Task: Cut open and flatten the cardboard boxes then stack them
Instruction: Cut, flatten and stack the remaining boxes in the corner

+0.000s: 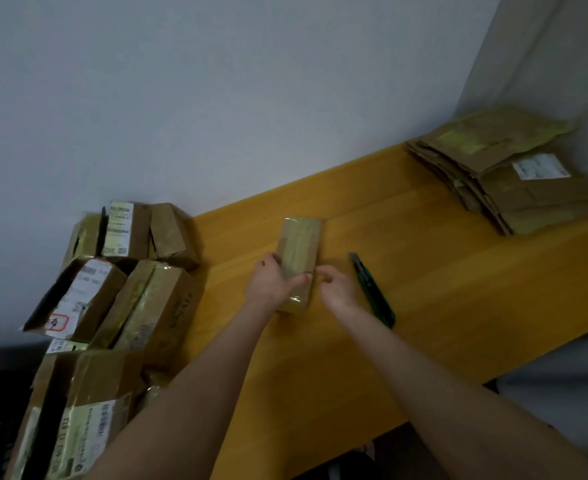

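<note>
Judging by the two piles, the job is partly done. A stack of flattened boxes sits at the upper right of the frame, on the far end of the table. At the left edge a heap of whole boxes waits, some gaping but none flattened.

The box in hand is a small box at mid-frame, lying on the table and wrapped in glossy tape. It looks uncut. The left hand grips its near left side, thumb laid over the top. The right hand has its fingers curled at the box's right edge, and I cannot tell whether it pinches the box or only touches it. A green utility knife lies just to its right, untouched.

White shipping labels with barcodes show on several boxes in the heap and on one sheet in the stack. One label at lower left carries a red-framed stamp. The print is too blurred to read.
</note>
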Demonstrator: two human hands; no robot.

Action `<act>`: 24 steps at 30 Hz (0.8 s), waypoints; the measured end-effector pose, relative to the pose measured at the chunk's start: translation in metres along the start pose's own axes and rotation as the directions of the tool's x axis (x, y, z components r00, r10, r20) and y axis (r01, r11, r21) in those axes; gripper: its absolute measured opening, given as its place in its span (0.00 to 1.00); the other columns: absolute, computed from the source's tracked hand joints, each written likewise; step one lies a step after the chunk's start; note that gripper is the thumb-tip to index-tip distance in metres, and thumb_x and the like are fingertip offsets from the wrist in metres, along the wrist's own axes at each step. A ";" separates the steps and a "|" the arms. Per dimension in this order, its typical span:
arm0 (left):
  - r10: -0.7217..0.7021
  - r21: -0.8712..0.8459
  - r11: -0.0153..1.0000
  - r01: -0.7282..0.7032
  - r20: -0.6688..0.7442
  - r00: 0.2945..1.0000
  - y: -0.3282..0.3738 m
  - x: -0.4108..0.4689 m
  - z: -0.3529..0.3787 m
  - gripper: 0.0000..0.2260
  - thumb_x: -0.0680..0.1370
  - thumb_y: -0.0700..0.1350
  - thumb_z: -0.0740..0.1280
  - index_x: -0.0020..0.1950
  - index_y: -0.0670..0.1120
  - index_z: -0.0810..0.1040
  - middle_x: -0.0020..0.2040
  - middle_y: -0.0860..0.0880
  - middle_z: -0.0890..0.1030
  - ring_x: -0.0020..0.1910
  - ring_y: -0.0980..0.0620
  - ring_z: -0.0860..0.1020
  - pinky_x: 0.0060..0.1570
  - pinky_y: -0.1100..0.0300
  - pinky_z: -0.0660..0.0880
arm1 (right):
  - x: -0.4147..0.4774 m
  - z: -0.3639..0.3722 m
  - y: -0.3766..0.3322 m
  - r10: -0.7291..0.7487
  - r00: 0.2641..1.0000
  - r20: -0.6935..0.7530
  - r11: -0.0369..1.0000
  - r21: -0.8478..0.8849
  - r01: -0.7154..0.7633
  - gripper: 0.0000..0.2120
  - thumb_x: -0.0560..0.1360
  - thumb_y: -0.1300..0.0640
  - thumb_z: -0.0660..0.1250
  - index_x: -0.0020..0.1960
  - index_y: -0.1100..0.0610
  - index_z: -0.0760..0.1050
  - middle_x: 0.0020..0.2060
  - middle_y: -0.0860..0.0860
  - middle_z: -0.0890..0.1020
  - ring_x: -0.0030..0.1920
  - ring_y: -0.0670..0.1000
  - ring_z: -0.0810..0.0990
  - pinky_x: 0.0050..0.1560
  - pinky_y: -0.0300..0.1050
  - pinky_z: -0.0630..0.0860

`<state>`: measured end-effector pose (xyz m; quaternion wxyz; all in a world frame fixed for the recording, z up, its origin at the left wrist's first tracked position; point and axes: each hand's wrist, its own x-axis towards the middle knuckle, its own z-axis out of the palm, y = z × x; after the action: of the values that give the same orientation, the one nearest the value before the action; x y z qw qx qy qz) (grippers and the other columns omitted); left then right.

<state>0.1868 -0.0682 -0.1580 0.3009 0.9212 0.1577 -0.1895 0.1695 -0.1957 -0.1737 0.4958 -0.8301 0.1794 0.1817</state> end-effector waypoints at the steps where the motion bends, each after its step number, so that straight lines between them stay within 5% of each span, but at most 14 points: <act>1: -0.001 0.105 0.994 0.004 -0.032 1.000 0.003 0.001 0.006 0.44 0.67 0.64 0.73 0.73 0.44 0.58 0.68 0.43 0.67 0.67 0.41 0.68 0.64 0.43 0.69 | 0.004 -0.002 0.007 -0.017 1.000 -0.007 0.995 -0.097 0.016 0.16 0.80 0.60 0.58 0.65 0.50 0.74 0.62 0.53 0.77 0.57 0.55 0.77 0.49 0.43 0.73; 7: 0.105 0.435 0.899 -0.053 -0.095 0.990 0.016 0.012 0.028 0.50 0.69 0.59 0.73 0.77 0.42 0.46 0.71 0.41 0.62 0.70 0.41 0.64 0.65 0.44 0.66 | 0.026 -0.027 0.055 0.124 0.987 -0.099 0.816 -0.555 -0.158 0.27 0.81 0.54 0.59 0.77 0.51 0.53 0.75 0.56 0.55 0.73 0.59 0.56 0.68 0.54 0.65; 13: 0.207 0.620 0.762 -0.187 0.040 0.978 -0.035 0.020 -0.011 0.44 0.72 0.60 0.70 0.78 0.48 0.48 0.72 0.46 0.60 0.69 0.42 0.64 0.67 0.43 0.64 | 0.025 -0.017 0.077 0.008 0.990 -0.139 0.709 -0.697 -0.104 0.24 0.81 0.60 0.56 0.76 0.57 0.55 0.73 0.54 0.61 0.68 0.57 0.64 0.63 0.50 0.69; 18: 0.244 0.717 0.663 -0.214 0.063 0.968 -0.059 0.008 -0.015 0.46 0.71 0.53 0.72 0.78 0.50 0.45 0.75 0.48 0.57 0.74 0.45 0.56 0.71 0.42 0.56 | 0.021 0.000 0.069 0.111 0.990 -0.087 0.783 -0.606 -0.141 0.15 0.79 0.57 0.62 0.65 0.56 0.67 0.59 0.55 0.77 0.56 0.56 0.78 0.47 0.49 0.76; 21: 0.234 0.690 0.705 -0.164 -0.009 0.972 -0.050 0.005 -0.006 0.43 0.72 0.54 0.72 0.78 0.48 0.50 0.74 0.46 0.59 0.73 0.43 0.59 0.69 0.44 0.60 | 0.021 0.000 0.061 0.182 0.983 0.008 0.927 -0.334 -0.169 0.14 0.79 0.54 0.64 0.63 0.57 0.70 0.53 0.55 0.79 0.51 0.56 0.80 0.44 0.50 0.78; 24: 0.234 0.704 0.694 -0.153 -0.020 0.972 -0.042 0.005 -0.009 0.38 0.73 0.50 0.72 0.77 0.48 0.54 0.72 0.46 0.63 0.70 0.43 0.63 0.67 0.47 0.65 | 0.020 -0.008 0.049 0.065 0.997 0.035 0.993 -0.106 -0.061 0.20 0.78 0.56 0.65 0.69 0.55 0.66 0.55 0.54 0.78 0.49 0.54 0.78 0.43 0.47 0.76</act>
<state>0.1765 -0.0295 -0.1746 -0.0593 0.9865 -0.0072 -0.1524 0.1644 -0.2264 -0.2169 0.4490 -0.8452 0.1862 0.2223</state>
